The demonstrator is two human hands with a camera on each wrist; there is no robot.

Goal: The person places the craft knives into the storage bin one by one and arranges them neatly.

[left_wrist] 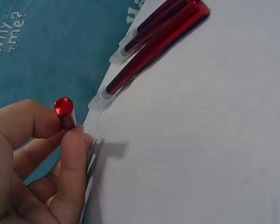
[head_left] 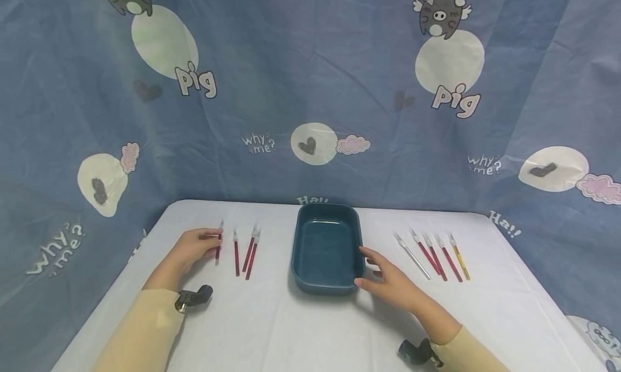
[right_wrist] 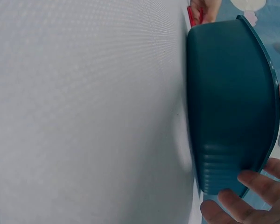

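My left hand [head_left: 194, 248] pinches a red craft knife [left_wrist: 64, 108] between thumb and fingers at the left of the table, its clear-capped tip pointing away. Just right of that hand lie three more red craft knives [head_left: 236, 257] with clear caps. A deep teal rectangular dish [head_left: 327, 290] stands in the middle, nothing inside it. My right hand [head_left: 390, 280] touches its right side, thumb near the front corner and fingers spread along the rim and outer wall [right_wrist: 228, 107].
Right of the dish, several capped craft knives lie side by side: a silver one [head_left: 412, 256], red ones [head_left: 450, 263] and a gold one [head_left: 460, 259]. A white cloth [head_left: 252, 329] covers the table. Behind it hangs a blue printed curtain [head_left: 339, 91].
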